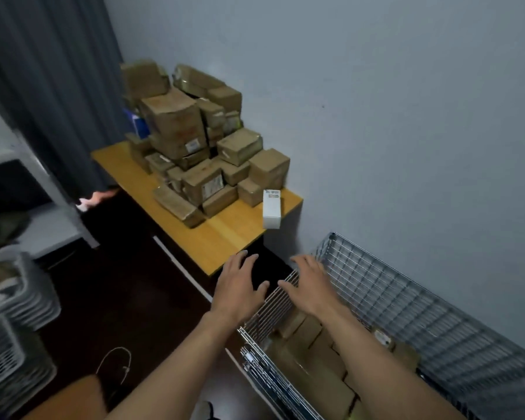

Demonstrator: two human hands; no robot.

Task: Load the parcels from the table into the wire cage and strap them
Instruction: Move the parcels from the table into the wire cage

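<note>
While empty, left hand (240, 287) (right hand (309, 291) too) hovers.

Parcel labels (212, 187) blurred, wire cage (406, 298) cut off at bottom edge

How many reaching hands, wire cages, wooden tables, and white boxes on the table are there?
2 hands: left hand, right hand
1 wire cage
1 wooden table
1 white box
Total: 5

Brown cardboard parcels (191, 140) and one white box (272, 211) on honey-yellow worktop (225, 237); silver grid-patterned wire cage (406, 301) beside it.
</note>
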